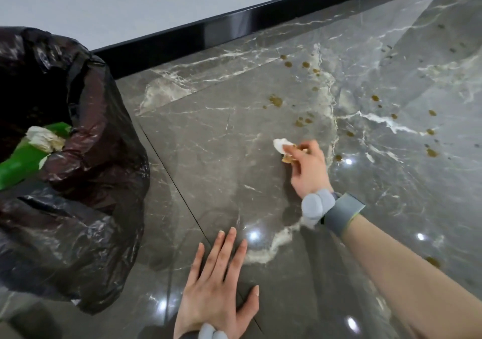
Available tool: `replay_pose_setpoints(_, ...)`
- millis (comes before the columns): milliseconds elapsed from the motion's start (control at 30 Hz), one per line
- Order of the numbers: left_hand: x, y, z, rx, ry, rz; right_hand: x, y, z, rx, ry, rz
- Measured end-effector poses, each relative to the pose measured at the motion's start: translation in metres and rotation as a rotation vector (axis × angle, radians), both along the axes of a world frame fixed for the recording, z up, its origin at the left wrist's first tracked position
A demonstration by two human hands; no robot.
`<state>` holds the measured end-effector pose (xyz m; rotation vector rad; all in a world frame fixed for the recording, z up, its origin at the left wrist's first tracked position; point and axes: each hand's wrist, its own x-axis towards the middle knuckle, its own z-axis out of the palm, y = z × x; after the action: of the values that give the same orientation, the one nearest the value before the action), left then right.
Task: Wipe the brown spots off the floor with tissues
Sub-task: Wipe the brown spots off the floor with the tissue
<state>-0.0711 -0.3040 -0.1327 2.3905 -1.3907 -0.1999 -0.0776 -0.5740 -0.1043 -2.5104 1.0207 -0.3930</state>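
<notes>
1. Left hand (pixel 216 286): fingers straight and spread, palm flat on the floor (pixel 208 156), holding nothing. Risk: the glossy tile may let this bracing palm slide.
2. Right hand (pixel 307 169), ahead of the left: fingers pinch a crumpled tissue (pixel 280 145) low over the floor; contact cannot be confirmed.
3. The tissue is stained brown. Risk: a loaded tissue may smear residue instead of lifting it.
4. Brown spots (pixel 276 100): most lie beyond and right of the right hand. Risk: the wrist band (pixel 341 213) may drag through nearby spots.
5. Black bin bag (pixel 91 182), left of both hands: contains a used tissue.
6. Writing: no brand, label or text is legible.
</notes>
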Motion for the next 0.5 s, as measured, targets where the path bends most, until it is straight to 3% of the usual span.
replay_pose_setpoints(67, -0.001, 0.001, 0.000, 0.009, 0.005, -0.002, -0.015, -0.032, 0.004, 0.020, 0.006, -0.348)
replay_pose_setpoints(133, -0.002, 0.001, 0.000, 0.018, 0.001, -0.007, -0.016, -0.035, 0.005, 0.030, 0.056, -0.538)
replay_pose_setpoints(200, -0.002, 0.002, 0.001, 0.031, -0.016, -0.008, -0.008, -0.016, 0.003, 0.008, 0.092, -0.449)
replay_pose_setpoints(400, -0.001, 0.001, 0.001, 0.086, -0.023, -0.017, -0.022, 0.067, -0.008, 0.041, -0.005, 0.205)
replay_pose_setpoints(500, -0.001, 0.003, 0.002, 0.114, -0.030, -0.018, -0.057, 0.034, -0.006, 0.019, -0.055, 0.082)
